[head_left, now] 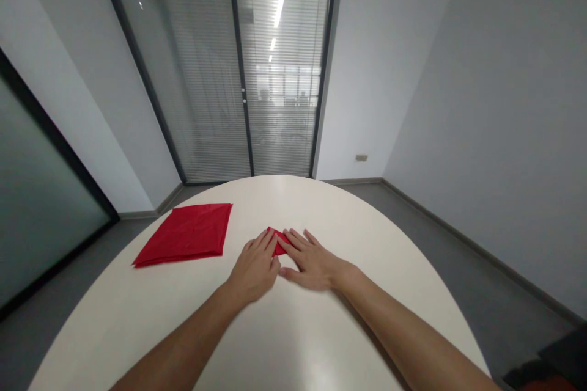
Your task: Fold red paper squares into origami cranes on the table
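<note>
A small folded piece of red cloth or paper lies flat on the white round table, partly covered by both hands. My left hand rests on its left side, palm down with the fingers stretched out and lying close together. From the right, my right hand presses flat on it, fingers spread and the thumb pointing left. The two hands nearly meet over the red piece. To the left lies a larger folded red sheet, apart from both hands.
Beyond the table stand glass panels with blinds in dark frames. A white wall runs along the right, with a socket low on the back wall. Something dark shows at the lower right corner.
</note>
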`<state>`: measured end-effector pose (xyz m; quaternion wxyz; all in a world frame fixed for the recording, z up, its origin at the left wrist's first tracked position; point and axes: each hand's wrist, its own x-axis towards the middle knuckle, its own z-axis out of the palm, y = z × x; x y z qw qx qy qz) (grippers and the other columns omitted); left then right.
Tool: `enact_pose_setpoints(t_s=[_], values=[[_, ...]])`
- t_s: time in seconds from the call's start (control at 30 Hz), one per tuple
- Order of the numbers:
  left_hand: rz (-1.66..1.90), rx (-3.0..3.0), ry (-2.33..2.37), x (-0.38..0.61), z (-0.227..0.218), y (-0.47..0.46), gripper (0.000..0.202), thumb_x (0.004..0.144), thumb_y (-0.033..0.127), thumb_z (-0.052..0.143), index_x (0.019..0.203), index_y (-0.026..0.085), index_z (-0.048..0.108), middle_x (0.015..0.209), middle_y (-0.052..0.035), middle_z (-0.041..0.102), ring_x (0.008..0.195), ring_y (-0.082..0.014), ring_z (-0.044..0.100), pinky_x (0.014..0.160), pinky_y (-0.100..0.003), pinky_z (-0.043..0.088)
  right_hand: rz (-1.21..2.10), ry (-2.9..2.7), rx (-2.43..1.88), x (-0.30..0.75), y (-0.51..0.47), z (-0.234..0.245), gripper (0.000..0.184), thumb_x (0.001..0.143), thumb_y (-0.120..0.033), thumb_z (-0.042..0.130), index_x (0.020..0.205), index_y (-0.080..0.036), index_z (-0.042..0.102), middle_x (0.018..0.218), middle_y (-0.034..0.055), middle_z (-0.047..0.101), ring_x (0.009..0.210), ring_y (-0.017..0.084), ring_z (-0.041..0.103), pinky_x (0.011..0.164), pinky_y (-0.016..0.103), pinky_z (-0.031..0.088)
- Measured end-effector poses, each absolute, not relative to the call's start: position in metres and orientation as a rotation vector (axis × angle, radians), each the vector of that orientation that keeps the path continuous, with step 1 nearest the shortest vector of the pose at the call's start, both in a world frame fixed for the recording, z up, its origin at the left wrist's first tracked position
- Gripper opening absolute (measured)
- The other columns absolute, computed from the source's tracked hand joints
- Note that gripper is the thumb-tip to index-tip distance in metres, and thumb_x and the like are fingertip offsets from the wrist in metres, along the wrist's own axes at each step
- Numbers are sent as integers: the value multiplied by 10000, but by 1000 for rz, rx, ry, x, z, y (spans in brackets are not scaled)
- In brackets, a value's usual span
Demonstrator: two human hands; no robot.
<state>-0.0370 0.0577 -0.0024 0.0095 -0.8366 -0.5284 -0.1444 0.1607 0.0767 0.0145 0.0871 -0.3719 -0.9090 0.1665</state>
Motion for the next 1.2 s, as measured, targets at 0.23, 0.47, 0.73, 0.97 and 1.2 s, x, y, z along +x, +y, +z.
enact_pose_setpoints(t_s=[0.23,0.47,0.73,0.97,1.2], values=[[-436,-2611,-1677,-37,5,61,482,939,223,362,1385,146,530,1490,-134,505,1371,-274,442,1120,-463,364,448,-2692,-1125,155,71,17,748,987,-529,403,1571,-91,241,1612,194,222,1518,312,163,1232,524,73],[-523,-2624,-1696,-41,8,68,413,951,222,351,1269,165,608,1382,-107,590,1268,-252,517,1092,-430,408,433,-2687,-1110,153,71,11,774,953,-520,475,1562,-87,272,1617,206,213,1517,340,149,1229,533,76],[-240,-2744,-1713,-49,-6,76,544,1009,276,229,1520,133,348,1616,-104,311,1508,-237,237,1223,-505,190,499,-2701,-1184,149,68,9,774,954,-559,453,1586,-176,222,1651,145,98,1522,362,32,1222,551,91],[-134,-2690,-1718,-47,-5,75,568,1015,287,199,1547,116,301,1634,-93,251,1526,-253,167,1234,-513,148,619,-2746,-1293,145,62,22,903,928,-735,317,1599,-174,91,1655,122,9,1521,351,-53,1224,558,11],[-164,-2646,-1750,-43,-7,76,577,993,310,300,1532,108,337,1630,-126,252,1522,-289,173,1229,-523,157,563,-2750,-1542,141,54,33,935,953,-691,283,1569,-8,120,1628,218,42,1520,366,17,1232,515,97]])
